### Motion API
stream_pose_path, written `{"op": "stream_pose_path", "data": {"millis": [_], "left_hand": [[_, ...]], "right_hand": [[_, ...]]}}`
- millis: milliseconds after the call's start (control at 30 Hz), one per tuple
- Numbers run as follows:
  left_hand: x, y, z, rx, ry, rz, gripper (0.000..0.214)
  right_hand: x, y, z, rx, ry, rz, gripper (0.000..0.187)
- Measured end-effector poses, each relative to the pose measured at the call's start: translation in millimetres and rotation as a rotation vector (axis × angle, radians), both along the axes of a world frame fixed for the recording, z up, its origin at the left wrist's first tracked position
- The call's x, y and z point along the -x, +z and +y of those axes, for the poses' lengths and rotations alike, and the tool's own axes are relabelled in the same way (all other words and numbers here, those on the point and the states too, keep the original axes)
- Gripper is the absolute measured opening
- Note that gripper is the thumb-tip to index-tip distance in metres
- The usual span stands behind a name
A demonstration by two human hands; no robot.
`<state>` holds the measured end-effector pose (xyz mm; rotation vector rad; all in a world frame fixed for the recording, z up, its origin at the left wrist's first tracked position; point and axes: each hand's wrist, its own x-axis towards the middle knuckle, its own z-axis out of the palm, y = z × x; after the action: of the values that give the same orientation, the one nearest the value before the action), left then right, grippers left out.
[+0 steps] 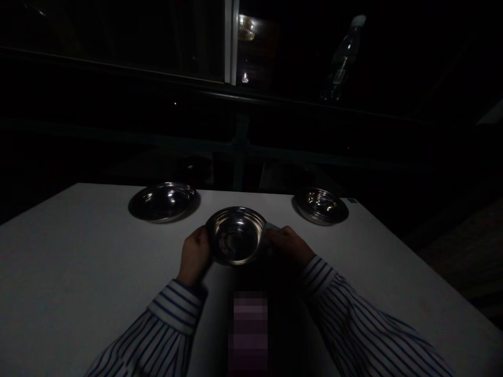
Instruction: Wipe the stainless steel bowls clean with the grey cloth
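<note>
A shiny steel bowl [234, 234] is held tilted toward me above the white table [78, 262]. My left hand [194, 255] is closed on its left rim. On the bowl's right side my right hand [288, 245] grips it together with a pale cloth [272, 228], of which only a corner shows. Both sleeves are white with blue stripes.
A steel plate [163, 201] lies at the table's far left and a stack of steel bowls [321, 205] at the far right. Behind the far edge it is dark, with a railing, a window frame [231, 42] and a plastic bottle [343, 57].
</note>
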<state>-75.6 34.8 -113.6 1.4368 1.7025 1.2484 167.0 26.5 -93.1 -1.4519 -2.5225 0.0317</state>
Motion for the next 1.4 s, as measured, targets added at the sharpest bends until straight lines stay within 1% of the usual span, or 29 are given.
{"op": "stream_pose_path", "data": {"millis": [67,100,167,200,300,400,500,567,633,767,833,933,1067,1167,1233,1300,1400], "left_hand": [[1,-1.2,0,-0.011,-0.018,-0.013,0.039],[2,-1.9,0,-0.016,-0.025,-0.022,0.038],[3,-3.7,1,-0.023,-0.034,-0.042,0.039],[3,-4.5,1,-0.027,-0.034,-0.053,0.039],[3,-6.8,2,-0.045,-0.035,-0.086,0.039],[3,-8.2,4,-0.062,-0.019,-0.111,0.037],[4,-8.8,4,-0.063,-0.003,-0.134,0.035],[4,-9.3,5,-0.064,0.013,-0.151,0.035],[4,-10.1,5,-0.064,0.027,-0.168,0.033],[4,-11.3,6,-0.064,0.032,-0.207,0.034],[4,-11.0,6,-0.069,0.037,-0.228,0.034],[4,-9.3,5,-0.062,0.05,-0.267,0.04],[6,-5.5,2,-0.033,0.069,-0.332,0.053],[9,-2.4,2,-0.027,0.098,-0.378,0.057],[10,-1.1,2,-0.025,0.104,-0.406,0.055],[10,-0.3,2,-0.016,0.087,-0.434,0.05],[6,0.5,0,0.01,0.048,-0.488,0.049]], "right_hand": [[4,7.6,19,0.019,-0.004,-0.047,0.027],[7,11.4,30,0.028,-0.001,-0.075,0.024],[18,18.8,53,0.044,0.0,-0.129,0.02],[25,22.4,64,0.049,0.006,-0.156,0.022],[56,31.6,93,0.056,0.063,-0.231,0.026],[97,36.5,105,0.071,0.157,-0.29,0.028],[132,36.1,100,0.089,0.261,-0.326,0.025],[143,34.4,95,0.1,0.316,-0.336,0.024],[142,33.5,94,0.104,0.316,-0.337,0.025],[126,34.3,101,0.098,0.2,-0.331,0.028],[125,33.4,101,0.103,0.182,-0.317,0.028],[136,29.6,93,0.122,0.231,-0.279,0.029],[148,25.8,73,0.166,0.324,-0.241,0.025],[145,25.6,59,0.214,0.387,-0.236,0.019],[139,27.7,53,0.232,0.392,-0.228,0.018],[134,32.4,51,0.218,0.355,-0.199,0.019],[134,41.5,55,0.157,0.248,-0.129,0.024]]}}
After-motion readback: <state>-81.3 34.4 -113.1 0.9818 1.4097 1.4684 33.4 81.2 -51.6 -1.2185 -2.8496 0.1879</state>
